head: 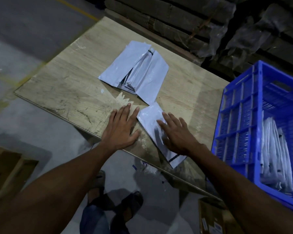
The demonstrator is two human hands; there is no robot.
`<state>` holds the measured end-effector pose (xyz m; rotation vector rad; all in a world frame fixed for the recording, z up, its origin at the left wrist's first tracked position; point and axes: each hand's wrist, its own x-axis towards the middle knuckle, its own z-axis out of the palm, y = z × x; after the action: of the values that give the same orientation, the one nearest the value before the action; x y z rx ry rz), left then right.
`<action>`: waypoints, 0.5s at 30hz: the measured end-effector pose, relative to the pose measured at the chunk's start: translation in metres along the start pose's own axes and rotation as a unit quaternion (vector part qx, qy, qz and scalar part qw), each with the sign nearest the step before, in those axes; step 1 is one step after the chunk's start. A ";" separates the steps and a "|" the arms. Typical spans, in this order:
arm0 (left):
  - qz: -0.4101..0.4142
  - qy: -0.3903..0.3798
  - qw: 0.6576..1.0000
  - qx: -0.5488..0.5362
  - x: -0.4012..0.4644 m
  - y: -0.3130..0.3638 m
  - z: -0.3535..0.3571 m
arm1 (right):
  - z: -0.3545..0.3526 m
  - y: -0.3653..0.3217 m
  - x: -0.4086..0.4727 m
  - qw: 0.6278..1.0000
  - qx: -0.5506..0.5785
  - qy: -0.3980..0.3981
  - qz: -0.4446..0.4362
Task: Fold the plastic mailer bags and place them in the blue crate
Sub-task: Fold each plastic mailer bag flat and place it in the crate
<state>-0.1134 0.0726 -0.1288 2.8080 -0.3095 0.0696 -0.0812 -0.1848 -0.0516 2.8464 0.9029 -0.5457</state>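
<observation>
Two bare hands lie flat over the near edge of a scuffed wooden table [61, 92]. The left hand [122, 129] is spread, fingers straight, palm down on the bare wood just beside a white mailer bag [149, 119]. The right hand [176, 134] rests on that bag with its fingers straight and fanned out, pressing it to the tabletop; motion blur smears the fingertips, so how firmly it bears down cannot be told. The bag lies slantwise, its near end with a dark strip hanging a little past the table's edge. Farther back on the table sits a loose pile of mailer bags [135, 70], white outside and grey within, gaping open down the middle. To the right stands the blue crate [240, 119], its ribbed wall touching the table's side, with folded bags [276, 157] stacked upright inside. No print or brand shows on any bag. A cardboard box [211, 218] on the floor under the crate carries a pale label, too small and dim to read. Stacked cartons wrapped in plastic film [193, 22] fill the dark background.
</observation>
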 end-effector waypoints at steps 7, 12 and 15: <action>0.038 0.016 0.999 0.026 -0.001 -0.003 0.003 | 0.034 -0.027 0.012 0.994 0.043 0.018 -0.100; 0.112 -0.032 0.987 0.107 -0.001 -0.004 0.011 | 0.050 -0.059 0.013 0.977 0.172 0.113 -0.048; 0.103 -0.045 0.987 0.117 0.000 -0.005 0.013 | 0.059 -0.077 0.020 0.985 0.110 0.130 0.018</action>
<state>-0.1121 0.0734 -0.1425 3.0046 -0.6515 0.0278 -0.1285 -0.1231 -0.1127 3.1838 0.8759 -0.2878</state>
